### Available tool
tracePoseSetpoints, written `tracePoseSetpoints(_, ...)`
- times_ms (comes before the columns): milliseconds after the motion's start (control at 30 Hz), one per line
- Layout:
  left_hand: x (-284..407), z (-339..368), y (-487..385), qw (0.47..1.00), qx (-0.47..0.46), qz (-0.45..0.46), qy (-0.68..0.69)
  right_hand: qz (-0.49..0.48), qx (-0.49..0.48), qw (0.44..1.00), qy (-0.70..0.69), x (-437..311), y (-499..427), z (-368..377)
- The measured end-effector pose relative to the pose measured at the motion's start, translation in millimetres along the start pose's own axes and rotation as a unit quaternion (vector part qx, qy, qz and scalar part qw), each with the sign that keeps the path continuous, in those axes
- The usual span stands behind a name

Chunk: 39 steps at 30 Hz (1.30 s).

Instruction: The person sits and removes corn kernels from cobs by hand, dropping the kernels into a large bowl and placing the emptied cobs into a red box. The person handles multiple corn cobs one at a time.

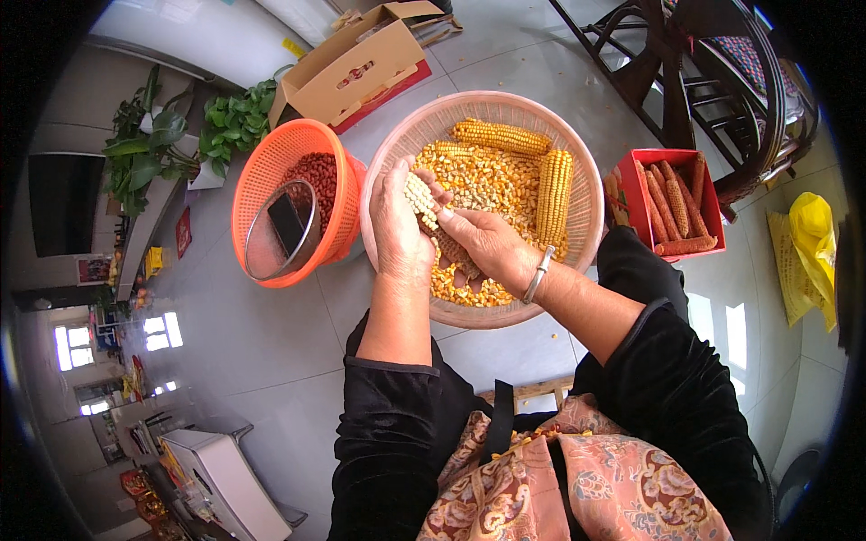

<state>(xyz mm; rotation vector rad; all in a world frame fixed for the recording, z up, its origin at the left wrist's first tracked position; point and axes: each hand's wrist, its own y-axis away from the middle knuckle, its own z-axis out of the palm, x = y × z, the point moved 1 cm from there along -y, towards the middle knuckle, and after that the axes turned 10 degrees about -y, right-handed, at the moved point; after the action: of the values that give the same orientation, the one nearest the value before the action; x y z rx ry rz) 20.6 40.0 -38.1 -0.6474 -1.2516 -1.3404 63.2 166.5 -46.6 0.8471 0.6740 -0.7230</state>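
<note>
A partly shelled corn cob (419,196) lies between my two hands, with pale kernels at its upper end and bare reddish cob below. My left hand (399,223) holds it from the left, palm against the kernels. My right hand (490,243), a metal bangle at its wrist, grips the bare lower part, its thumb at the edge of the kernels. Both hands are over a round pink plastic basket (484,321) of loose yellow kernels (494,179). Among them lie whole yellow cobs, one near the top (500,135) and one at the right (555,196).
Left stands an orange basket (240,182) with dark red kernels (314,179), a round sieve (260,270) and a dark phone-like object (287,223). A cardboard box (358,74) stands behind. Right are a red box (722,203) of bare cobs (676,203), a dark chair (676,101) and a yellow bag (812,243).
</note>
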Motion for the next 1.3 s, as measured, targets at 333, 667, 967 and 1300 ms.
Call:
tracePoseSetpoints(333, -20.3, 14.9, 10.4, 0.998, -0.033, 0.003, -0.058, -0.104, 0.078, 0.991, 0.007, 3.9, -6.0, -5.0)
tracePoseSetpoints(667, -29.6, 17.2, 14.9, 0.992, -0.007, 0.058, -0.110, -0.218, 0.087, 0.964, 0.127, 12.1, -8.1, -6.8)
tracePoseSetpoints(967, -23.8, 17.3, 13.8, 0.992, 0.014, 0.073, -0.103, -0.143, 0.078, 0.985, 0.060, 12.9, -10.1, -4.4)
tracePoseSetpoints(1300, -24.6, 15.6, 16.5, 0.980, -0.003, 0.052, -0.190, -0.223, 0.170, 0.940, 0.194, 18.1, -9.6, -1.6)
